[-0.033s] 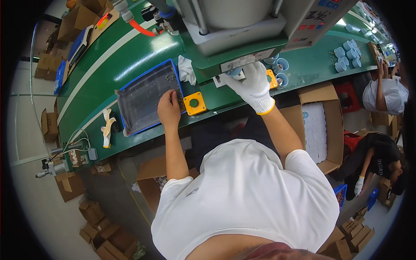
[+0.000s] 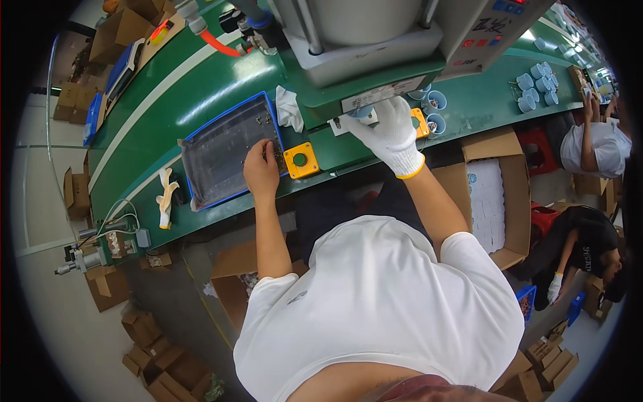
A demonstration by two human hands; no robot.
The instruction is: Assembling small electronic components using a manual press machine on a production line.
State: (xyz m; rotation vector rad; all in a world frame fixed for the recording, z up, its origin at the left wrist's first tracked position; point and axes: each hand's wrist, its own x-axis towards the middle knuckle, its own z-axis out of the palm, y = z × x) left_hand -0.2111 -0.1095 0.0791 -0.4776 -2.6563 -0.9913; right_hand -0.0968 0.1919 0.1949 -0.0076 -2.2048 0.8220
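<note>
My bare left hand (image 2: 262, 165) rests at the right end of a blue-rimmed tray (image 2: 228, 195) with a dark bottom. Its fingers are curled together; whatever they hold is too small or hidden to make out. Small dark parts (image 2: 264, 115) lie scattered in that end of the tray. Under the green head of a press (image 2: 375, 90), my right hand (image 2: 392, 134), in a white knitted glove, grips a light blue cup (image 2: 362, 112). Most of the cup is hidden by the glove and press. Yellow button boxes (image 2: 301, 160) flank the work spot.
Light blue cups (image 2: 436, 100) stand right of the press, with more (image 2: 536, 84) farther along the green bench. A white cloth (image 2: 288, 109) and a loose glove (image 2: 165, 197) lie by the tray. An open carton (image 2: 512, 208) stands at my right. Two people sit at far right.
</note>
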